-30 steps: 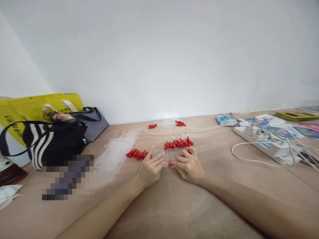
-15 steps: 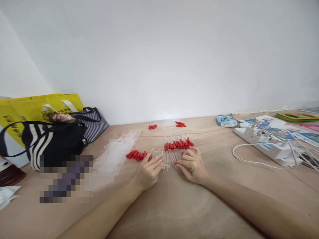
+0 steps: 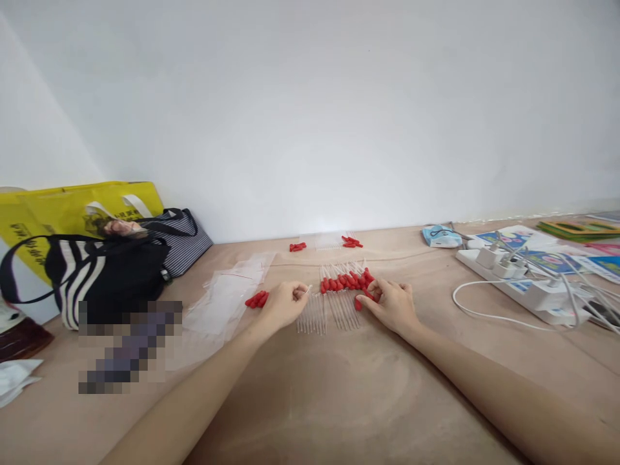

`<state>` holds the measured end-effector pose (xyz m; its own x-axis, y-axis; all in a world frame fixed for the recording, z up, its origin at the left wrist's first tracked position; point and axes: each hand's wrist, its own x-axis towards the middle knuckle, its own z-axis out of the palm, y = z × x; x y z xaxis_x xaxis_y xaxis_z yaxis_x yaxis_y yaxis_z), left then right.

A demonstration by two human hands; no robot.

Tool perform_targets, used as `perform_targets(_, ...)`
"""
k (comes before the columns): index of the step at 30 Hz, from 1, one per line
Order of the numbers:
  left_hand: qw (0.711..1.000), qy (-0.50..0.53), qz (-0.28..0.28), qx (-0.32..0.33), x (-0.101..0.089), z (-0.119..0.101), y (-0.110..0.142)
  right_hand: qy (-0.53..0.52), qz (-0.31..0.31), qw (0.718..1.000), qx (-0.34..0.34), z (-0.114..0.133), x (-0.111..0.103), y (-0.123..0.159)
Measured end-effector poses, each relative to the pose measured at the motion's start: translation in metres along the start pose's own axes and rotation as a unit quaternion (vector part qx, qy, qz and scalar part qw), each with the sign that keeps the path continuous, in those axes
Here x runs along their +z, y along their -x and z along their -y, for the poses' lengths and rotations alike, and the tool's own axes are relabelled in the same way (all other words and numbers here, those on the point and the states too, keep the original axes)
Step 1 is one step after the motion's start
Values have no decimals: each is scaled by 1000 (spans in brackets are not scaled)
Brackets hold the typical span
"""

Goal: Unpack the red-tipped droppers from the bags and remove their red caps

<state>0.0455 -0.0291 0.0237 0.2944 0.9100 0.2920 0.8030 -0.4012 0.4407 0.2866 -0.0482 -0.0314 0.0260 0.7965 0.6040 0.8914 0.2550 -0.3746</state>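
My left hand (image 3: 287, 302) is closed, with a thin clear tube (image 3: 309, 289) sticking out from its fingertips. A few red rubber bulbs (image 3: 256, 299) lie just left of that hand, partly hidden by it. My right hand (image 3: 393, 302) is closed at the thumb and fingers on a red bulb (image 3: 367, 295). Between the hands lie two groups of clear thin tubes (image 3: 312, 315), side by side, their tips pointing toward me. Above them is a row of red-bulbed droppers (image 3: 346, 281), with their tubes pointing away from me.
Clear plastic bags (image 3: 220, 290) lie on the left, near a black bag (image 3: 109, 274) and a yellow bag (image 3: 87, 200). Smaller red bulb piles (image 3: 352, 241) are near the wall. A white power strip (image 3: 513, 281) with cables and a blue packet (image 3: 440, 236) stand on the right.
My left hand has lifted off the tubes and moved up and left, now pinching a tube. My right hand has shifted right and slightly up. Fewer red bulbs show by my left hand.
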Motion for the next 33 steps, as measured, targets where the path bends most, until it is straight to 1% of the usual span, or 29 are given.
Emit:
perform_targets(3, 999, -50, -4, -4, 9, -2, -10, 7, 8, 1000, -17, 1, 0, 0)
perform_targets(6, 997, -79, -13, -1, 17, -2, -15, 7, 13, 999, -33, 4, -1, 0)
perform_targets(8, 995, -97, -14, 1, 21, -2, -15, 4, 6, 1000, -29, 4, -1, -1)
perform_targets(11, 992, -123, -13, 4, 23, -1, -13, 4, -17, 1000, -5, 0, 0, -5)
perform_targets(14, 989, -147, -9, 7, 24, -2, -10, 16, -38, 999, 33, -9, 2, -12)
perform_targets(16, 987, -162, -6, 6, 24, -3, -9, 25, -42, 997, 56, -15, 5, -15)
perform_targets(19, 984, -179, -1, 1, 21, -7, -7, 35, -27, 996, 73, -21, 8, -19)
perform_targets(23, 982, -191, 3, -7, 13, -11, -2, 62, 4, 994, 87, -21, 10, -21)
perform_targets(25, 982, -189, -9, -2, 10, -10, 4, 73, 19, 993, 93, -20, 12, -23)
perform_targets(28, 986, -150, -59, 48, 11, 0, 15, 71, 26, 991, 113, -19, 14, -25)
perform_targets(31, 980, -91, -115, 133, 17, 14, 26, 34, -2, 990, 134, -19, 14, -25)
perform_targets(33, 972, -77, -147, 169, 21, 21, 31, -6, -27, 992, 124, -19, 12, -23)
